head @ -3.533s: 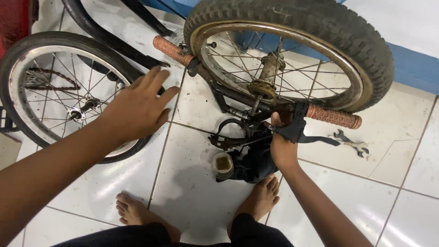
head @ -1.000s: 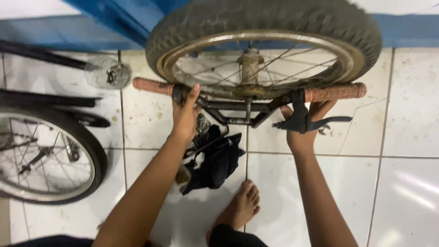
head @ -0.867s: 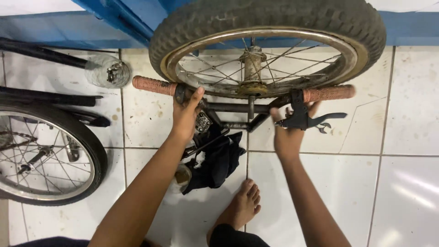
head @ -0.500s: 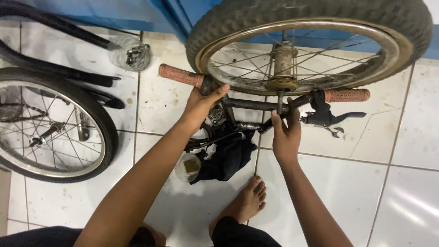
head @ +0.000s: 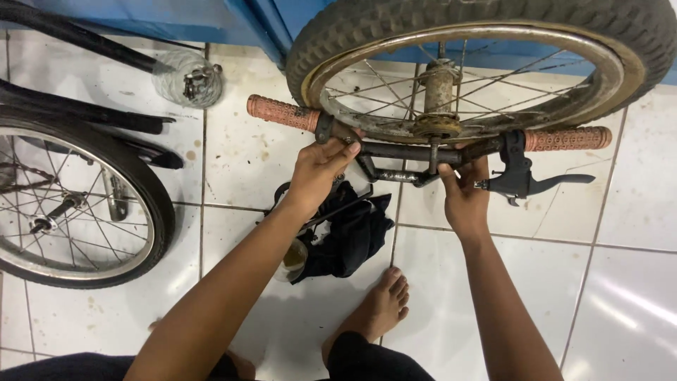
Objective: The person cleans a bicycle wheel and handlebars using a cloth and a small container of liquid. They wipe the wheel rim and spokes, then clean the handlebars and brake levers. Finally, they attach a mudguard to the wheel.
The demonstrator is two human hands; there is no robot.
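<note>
Both hands are closed on the dark handlebar (head: 412, 152) of an upturned bicycle. By the left hand (head: 319, 169) the bar is gripped just inside the left rubber grip (head: 282, 113), with the fingers curled over the top of the tube beside a small metal clamp. By the right hand (head: 463, 194) the bar is clasped near its middle, close beside the stem, with the thumb raised against the tube; the bar lies directly above both palms and crosses the view from left to right.

Nearest of all, a bare foot (head: 377, 310) is planted on the white tiled floor (head: 620, 303) between the two forearms. Just beyond the foot, below the left hand, a crumpled black cloth (head: 349, 236) is seen on the tiles, with a small round container (head: 293, 259) touching its left edge.

To the right of the right hand, a black brake lever (head: 525, 180) is fixed to the bar, and beyond it the right rubber grip (head: 568, 138) is mounted at the bar's end. Behind the bar, the front wheel (head: 486, 63) is seen with its worn tyre, rusty rim and hub.

At the left edge, well apart from the hands, a second spoked wheel (head: 77, 204) is held in a black frame. Farther back, a clear glass jar (head: 187, 77) holding small metal parts is set on the floor near a blue wall (head: 141, 21).
</note>
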